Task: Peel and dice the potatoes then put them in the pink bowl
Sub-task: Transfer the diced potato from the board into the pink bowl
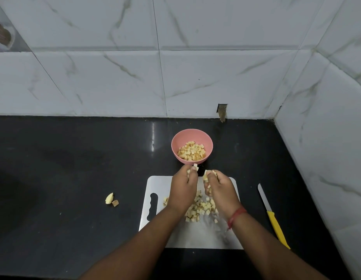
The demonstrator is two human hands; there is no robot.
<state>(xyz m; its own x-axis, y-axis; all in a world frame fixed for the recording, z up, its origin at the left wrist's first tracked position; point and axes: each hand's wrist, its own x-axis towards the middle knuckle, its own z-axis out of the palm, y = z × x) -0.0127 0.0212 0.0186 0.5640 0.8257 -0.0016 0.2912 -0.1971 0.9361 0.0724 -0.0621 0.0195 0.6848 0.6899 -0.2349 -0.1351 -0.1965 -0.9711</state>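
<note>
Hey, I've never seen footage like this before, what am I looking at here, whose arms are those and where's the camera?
There is no machine here. One wide-angle camera sits on a person's head and looks forward and down, so the two bare arms that reach in from the bottom are that person's own.

On the black stone counter lies a white plastic cutting board with a heap of small pale potato cubes. Behind it stands a round pink bowl that already holds diced potato. The left hand and the right hand each grip a bunch of cubes, raised between board and bowl. A knife with a yellow handle lies on the counter to the right of the board. To the left of the board lie two small potato scraps.
</note>
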